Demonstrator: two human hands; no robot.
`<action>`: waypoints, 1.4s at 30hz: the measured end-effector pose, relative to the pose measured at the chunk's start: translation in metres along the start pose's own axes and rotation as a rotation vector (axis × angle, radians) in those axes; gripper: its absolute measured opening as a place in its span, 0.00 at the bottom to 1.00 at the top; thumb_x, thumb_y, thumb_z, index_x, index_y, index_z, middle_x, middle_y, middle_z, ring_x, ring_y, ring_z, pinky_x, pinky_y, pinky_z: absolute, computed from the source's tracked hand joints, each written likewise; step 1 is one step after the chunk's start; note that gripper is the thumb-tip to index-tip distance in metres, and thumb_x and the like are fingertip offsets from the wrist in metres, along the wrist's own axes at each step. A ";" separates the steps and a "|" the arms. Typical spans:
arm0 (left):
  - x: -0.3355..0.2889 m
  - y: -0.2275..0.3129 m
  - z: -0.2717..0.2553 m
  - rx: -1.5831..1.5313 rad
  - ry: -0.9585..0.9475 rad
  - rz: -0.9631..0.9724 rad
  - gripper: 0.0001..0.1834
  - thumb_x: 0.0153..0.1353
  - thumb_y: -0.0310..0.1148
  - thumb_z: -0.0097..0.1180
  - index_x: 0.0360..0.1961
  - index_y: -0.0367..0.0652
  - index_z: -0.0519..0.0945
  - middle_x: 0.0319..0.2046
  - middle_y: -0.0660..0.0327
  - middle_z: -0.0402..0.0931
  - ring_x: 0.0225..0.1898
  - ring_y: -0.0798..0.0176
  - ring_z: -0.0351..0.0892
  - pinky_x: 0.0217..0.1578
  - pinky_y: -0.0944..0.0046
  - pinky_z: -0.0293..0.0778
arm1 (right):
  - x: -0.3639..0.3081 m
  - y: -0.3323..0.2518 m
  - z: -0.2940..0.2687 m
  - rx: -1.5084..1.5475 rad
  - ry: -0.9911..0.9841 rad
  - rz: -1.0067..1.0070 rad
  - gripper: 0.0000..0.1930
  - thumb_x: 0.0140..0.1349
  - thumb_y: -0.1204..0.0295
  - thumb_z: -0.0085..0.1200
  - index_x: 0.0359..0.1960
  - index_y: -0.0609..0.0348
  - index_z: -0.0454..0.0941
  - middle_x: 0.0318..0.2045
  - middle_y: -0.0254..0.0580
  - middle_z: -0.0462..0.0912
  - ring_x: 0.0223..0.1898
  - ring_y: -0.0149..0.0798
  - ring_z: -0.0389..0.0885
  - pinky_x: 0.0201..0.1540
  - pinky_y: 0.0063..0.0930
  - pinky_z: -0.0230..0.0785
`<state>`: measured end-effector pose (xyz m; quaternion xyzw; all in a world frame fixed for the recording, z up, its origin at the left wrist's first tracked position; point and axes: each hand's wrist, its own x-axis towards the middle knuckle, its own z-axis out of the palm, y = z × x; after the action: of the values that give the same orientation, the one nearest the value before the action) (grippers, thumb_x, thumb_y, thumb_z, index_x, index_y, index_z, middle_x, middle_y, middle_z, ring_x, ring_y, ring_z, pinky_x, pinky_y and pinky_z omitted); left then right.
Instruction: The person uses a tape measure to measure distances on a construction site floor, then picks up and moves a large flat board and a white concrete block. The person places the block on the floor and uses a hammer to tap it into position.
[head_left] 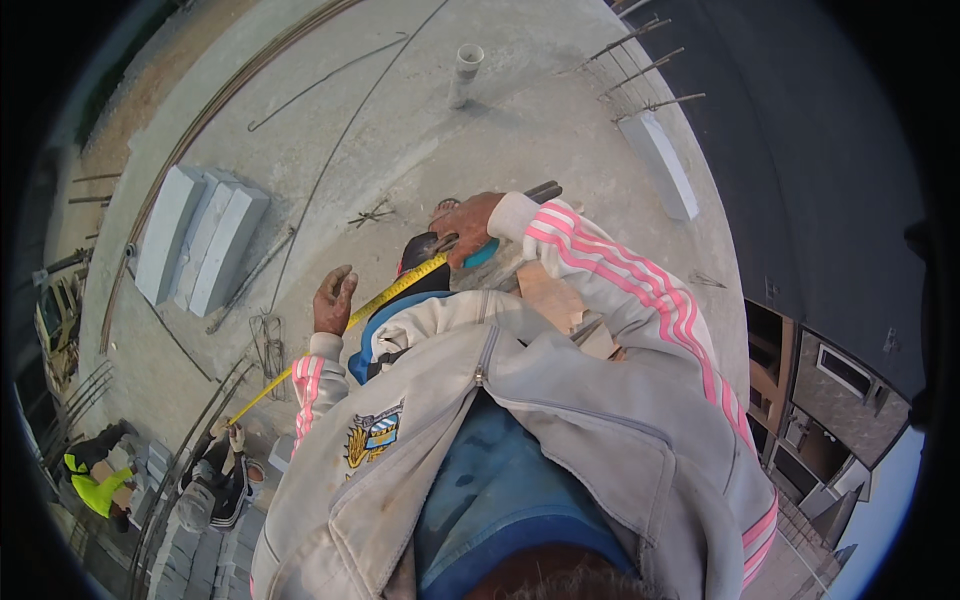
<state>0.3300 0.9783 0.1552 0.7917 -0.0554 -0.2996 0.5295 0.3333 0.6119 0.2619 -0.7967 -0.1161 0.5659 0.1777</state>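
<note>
My right hand [466, 226] is closed over the upper end of a yellow measuring tape [402, 286]. A dark tool with two handles [544, 191], which looks like pincers, sticks out past my right cuff; my hand and sleeve hide part of it. My left hand [334, 302] is raised beside the tape, fingers apart and holding nothing. The blade slants down to the left, passes my left cuff and is partly hidden there. At its far lower end, another person's hands [235, 436] hold it.
White blocks [205, 240] stand on the concrete slab at left, another block [660, 165] at right. A pipe stub [467, 75] rises ahead. Steel bars [640, 70] jut at the upper right edge; long rods [345, 140] lie on the slab. Another worker in bright yellow [98, 490] is lower left.
</note>
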 end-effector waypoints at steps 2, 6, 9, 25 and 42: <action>0.043 0.062 0.049 -0.042 -0.428 -0.042 0.29 0.66 0.45 0.62 0.59 0.32 0.76 0.51 0.49 0.80 0.59 0.54 0.76 0.61 0.59 0.69 | -0.001 0.018 -0.003 0.016 0.042 -0.050 0.45 0.44 0.43 0.63 0.66 0.48 0.72 0.63 0.47 0.75 0.61 0.51 0.76 0.59 0.41 0.70; 0.093 0.131 0.116 0.012 -0.886 -0.085 0.27 0.65 0.46 0.63 0.56 0.37 0.77 0.43 0.63 0.81 0.45 0.68 0.75 0.49 0.66 0.70 | -0.020 0.050 -0.009 0.053 0.108 -0.027 0.44 0.43 0.43 0.63 0.64 0.49 0.75 0.58 0.47 0.80 0.57 0.50 0.79 0.56 0.43 0.72; 0.114 0.129 0.147 -0.055 -0.849 -0.056 0.20 0.67 0.39 0.61 0.54 0.37 0.80 0.43 0.59 0.84 0.41 0.66 0.77 0.50 0.63 0.72 | -0.036 0.076 -0.024 0.081 0.123 -0.019 0.43 0.42 0.44 0.63 0.63 0.48 0.76 0.52 0.47 0.83 0.53 0.50 0.81 0.53 0.45 0.73; 0.208 0.208 0.353 -0.074 -0.888 -0.070 0.16 0.71 0.40 0.53 0.48 0.35 0.79 0.37 0.64 0.80 0.40 0.68 0.75 0.45 0.66 0.71 | -0.145 0.291 -0.045 -0.027 0.198 0.056 0.30 0.43 0.47 0.67 0.48 0.47 0.83 0.43 0.41 0.86 0.47 0.47 0.84 0.46 0.45 0.75; 0.246 0.130 0.494 0.514 -0.843 0.049 0.14 0.65 0.36 0.51 0.45 0.41 0.82 0.34 0.51 0.83 0.37 0.52 0.83 0.43 0.57 0.77 | -0.311 0.562 0.026 0.142 0.327 0.113 0.36 0.42 0.50 0.68 0.57 0.43 0.80 0.45 0.43 0.86 0.50 0.49 0.83 0.48 0.44 0.74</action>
<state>0.2965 0.4246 0.0375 0.7051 -0.3555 -0.5579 0.2554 0.1961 -0.0160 0.2886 -0.8687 -0.0007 0.4448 0.2179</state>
